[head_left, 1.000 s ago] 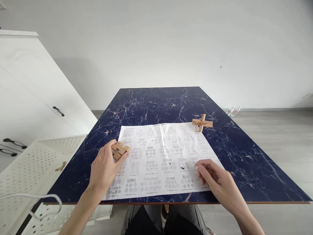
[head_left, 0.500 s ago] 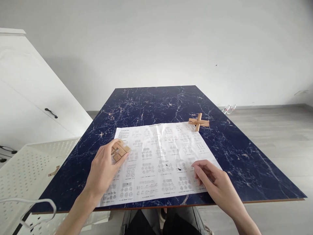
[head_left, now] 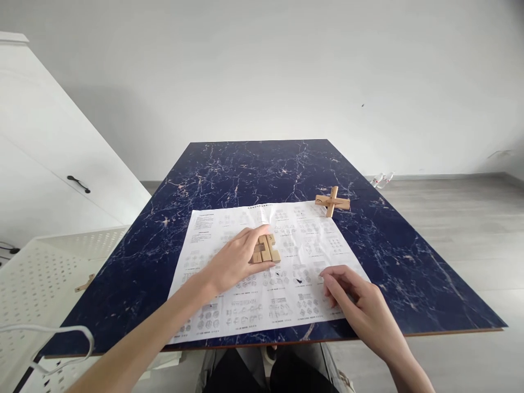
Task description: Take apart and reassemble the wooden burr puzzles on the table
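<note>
My left hand (head_left: pixel 235 254) grips a group of notched wooden puzzle pieces (head_left: pixel 268 250) between thumb and fingers, over the middle of the printed instruction sheet (head_left: pixel 286 305). Small dark marks show on the wood. Resting on the sheet's right side, my right hand (head_left: pixel 356 295) has its fingers curled and pressed together; whether anything is inside cannot be made out. A cross-shaped wooden puzzle assembly (head_left: pixel 333 202) stands at the sheet's far right corner, apart from both hands.
The sheet lies on a dark blue marbled table (head_left: pixel 254 169). Left of it stands a white perforated cart (head_left: pixel 49 284) with a small wooden piece (head_left: pixel 84 283) and a white cable (head_left: pixel 65 329). A white cabinet (head_left: pixel 53 131) is further back. Plastic bottles (head_left: pixel 382 180) are on the floor.
My left hand has moved right with the wooden puzzle pieces, from the sheet's left edge to its middle. My right hand and the cross-shaped assembly have stayed put.
</note>
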